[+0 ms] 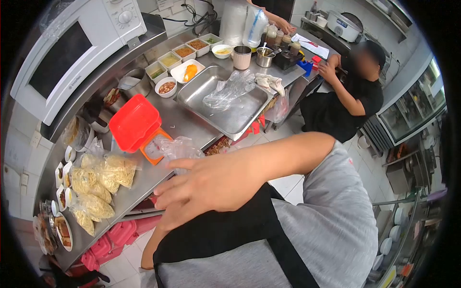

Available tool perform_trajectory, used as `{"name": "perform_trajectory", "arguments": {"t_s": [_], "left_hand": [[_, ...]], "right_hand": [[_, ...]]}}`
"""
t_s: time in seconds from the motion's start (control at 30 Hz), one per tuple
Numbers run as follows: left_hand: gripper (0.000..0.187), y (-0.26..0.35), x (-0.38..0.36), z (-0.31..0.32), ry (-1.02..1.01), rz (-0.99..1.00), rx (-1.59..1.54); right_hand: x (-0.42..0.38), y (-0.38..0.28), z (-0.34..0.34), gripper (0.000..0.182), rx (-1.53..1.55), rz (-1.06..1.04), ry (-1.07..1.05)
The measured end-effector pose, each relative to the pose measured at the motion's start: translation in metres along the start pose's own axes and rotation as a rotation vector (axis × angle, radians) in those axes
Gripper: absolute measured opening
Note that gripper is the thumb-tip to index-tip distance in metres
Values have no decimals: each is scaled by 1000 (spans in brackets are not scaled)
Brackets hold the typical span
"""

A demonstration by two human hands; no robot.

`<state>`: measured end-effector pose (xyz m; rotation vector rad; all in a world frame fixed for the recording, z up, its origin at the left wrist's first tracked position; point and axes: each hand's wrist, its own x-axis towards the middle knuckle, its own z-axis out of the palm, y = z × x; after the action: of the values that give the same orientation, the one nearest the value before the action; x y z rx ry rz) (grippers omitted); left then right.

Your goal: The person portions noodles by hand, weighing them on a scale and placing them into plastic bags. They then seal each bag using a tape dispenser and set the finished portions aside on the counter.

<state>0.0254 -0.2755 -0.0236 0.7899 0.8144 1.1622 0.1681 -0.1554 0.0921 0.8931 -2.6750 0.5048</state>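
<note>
My right hand (pixel 216 185) reaches across the front of my black apron (pixel 216 230), its fingers stretched out and slightly apart, with nothing showing in them. Beneath it, overlapped in this view, is my left hand (pixel 174 215), and its fingers are hidden. Just beyond my right fingertips, a crumpled clear plastic bag (pixel 181 149) lies at the counter edge. It partly covers an orange-framed scale (pixel 154 148). Beside that stands a red plastic container (pixel 135 124). Several clear bags of noodles (pixel 98 180) are piled to the left of my hands.
A steel tray (pixel 225 120) with crumpled plastic sits on the steel counter (pixel 185 115). Behind it stand bowls and tubs of ingredients (pixel 184 51). A microwave (pixel 72 53) is at the upper left. Another person (pixel 350 91) in black is at the right; a further person's hand (pixel 283 25) rests farther back.
</note>
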Motion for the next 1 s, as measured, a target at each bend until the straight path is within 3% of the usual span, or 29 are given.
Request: {"name": "perform_trajectory", "arguments": {"t_s": [0.2,0.23,0.33,0.37,0.47,0.57,0.7,0.8,0.83,0.93,0.97,1.0], "left_hand": [[26,-17,-4,11,159,-137,151],[26,-18,-2,12,180,-143,161],[26,-12,1,10,178,-92,109],[26,-5,2,8,169,-65,86],[23,30,11,12,209,-65,464],[21,65,22,20,143,169,1383],[18,73,53,40,297,131,1748],[14,59,88,38,315,220,1907],[11,53,102,38,340,334,1915],[8,60,159,64,578,414,2210],[9,63,179,62,692,438,2102],[12,67,200,60,802,456,1990]], "right_hand": [[-11,45,41,64,-371,8,-160],[-12,47,41,64,-386,-8,-104],[-23,55,29,49,-157,154,-442],[-30,62,28,39,-72,218,-367],[-57,83,22,22,146,321,-192],[-86,104,-5,33,249,266,-64],[-128,126,-5,33,265,352,112],[-171,140,-6,33,208,439,146],[-185,141,-7,35,265,509,198],[-214,149,-4,35,560,591,448],[-220,139,-18,32,1021,792,457],[-228,134,-22,31,1222,700,565]]}}
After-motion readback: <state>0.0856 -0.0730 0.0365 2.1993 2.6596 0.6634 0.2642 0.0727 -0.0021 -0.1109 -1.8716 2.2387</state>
